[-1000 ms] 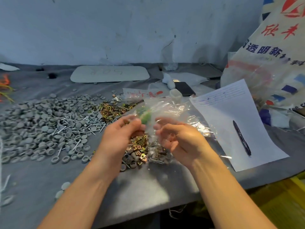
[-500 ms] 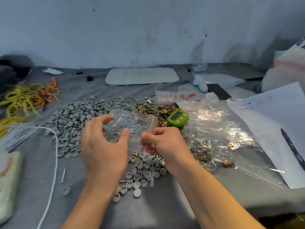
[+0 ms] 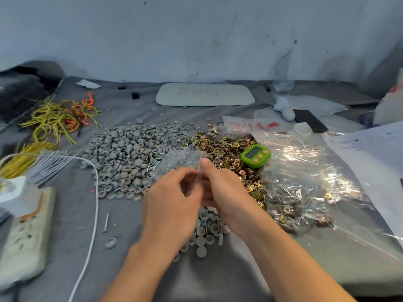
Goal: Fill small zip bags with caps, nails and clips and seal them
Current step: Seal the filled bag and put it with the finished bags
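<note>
Far to the left of the hands, a power strip (image 3: 24, 232) lies flat, and a white cord (image 3: 94, 192) curves past it. Beyond these sits a tangle of yellow and orange ties (image 3: 56, 118). Left of and beyond the left hand spreads a heap of grey caps (image 3: 126, 153), with nails (image 3: 160, 152) mixed in along its right edge. One loose nail (image 3: 106, 222) lies apart, left of the left wrist. The left hand (image 3: 172, 205) and the right hand (image 3: 220, 188) are close together, and both pinch a small zip bag (image 3: 181, 162) that stands up just beyond the fingers. The bag is blurred, though thin nails show through it. Right of the right hand lie brass clips (image 3: 226, 147), a green timer (image 3: 255, 155), a large clear bag (image 3: 305, 182) of filled packets, and a paper sheet (image 3: 370, 144).
</note>
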A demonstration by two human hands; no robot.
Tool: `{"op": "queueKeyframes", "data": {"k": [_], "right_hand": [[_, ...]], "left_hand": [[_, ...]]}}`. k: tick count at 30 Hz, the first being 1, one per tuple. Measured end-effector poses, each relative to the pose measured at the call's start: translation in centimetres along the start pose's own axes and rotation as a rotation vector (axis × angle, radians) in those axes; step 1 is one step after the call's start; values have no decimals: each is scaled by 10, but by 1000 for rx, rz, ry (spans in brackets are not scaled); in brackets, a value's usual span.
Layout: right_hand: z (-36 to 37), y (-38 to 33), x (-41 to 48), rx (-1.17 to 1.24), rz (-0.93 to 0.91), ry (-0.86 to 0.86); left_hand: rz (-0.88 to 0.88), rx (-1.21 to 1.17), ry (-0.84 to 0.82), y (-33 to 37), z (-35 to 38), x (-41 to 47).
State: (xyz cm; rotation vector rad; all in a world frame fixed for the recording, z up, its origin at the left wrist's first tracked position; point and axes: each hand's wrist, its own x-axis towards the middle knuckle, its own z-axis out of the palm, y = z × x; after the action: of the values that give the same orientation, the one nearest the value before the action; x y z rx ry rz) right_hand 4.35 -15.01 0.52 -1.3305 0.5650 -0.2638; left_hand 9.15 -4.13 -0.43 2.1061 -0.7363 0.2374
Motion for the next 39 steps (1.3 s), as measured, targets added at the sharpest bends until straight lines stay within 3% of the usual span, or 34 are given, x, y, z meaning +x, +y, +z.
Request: {"op": "queueKeyframes", "data": {"k": [7, 14, 17, 21, 30, 34, 36, 39], "right_hand": [[4, 13, -4, -244, -66, 26], [-19, 8, -9, -435, -211, 220], [-19, 6, -13, -330, -206, 140], [-22, 7, -12, -490, -243, 86], [-33, -6, -12, -607, -200, -78], [-31, -8, -15, -787, -286, -16], [-33, -9, -16, -939, -354, 60], [-36, -6, -15, -1112, -353, 143]], "left_hand": [[-157, 173, 3, 3, -4, 6], [-382, -103, -148, 12, -3, 28], [-382, -66, -148, 10, -2, 24], [-392, -66, -189, 4, -3, 15], [-416, -563, -550, -2, -18, 19], [-482, -721, -669, -1, -20, 19], [-479, -637, -636, 3, -14, 16], [-317, -72, -406, -3, -17, 16]]}}
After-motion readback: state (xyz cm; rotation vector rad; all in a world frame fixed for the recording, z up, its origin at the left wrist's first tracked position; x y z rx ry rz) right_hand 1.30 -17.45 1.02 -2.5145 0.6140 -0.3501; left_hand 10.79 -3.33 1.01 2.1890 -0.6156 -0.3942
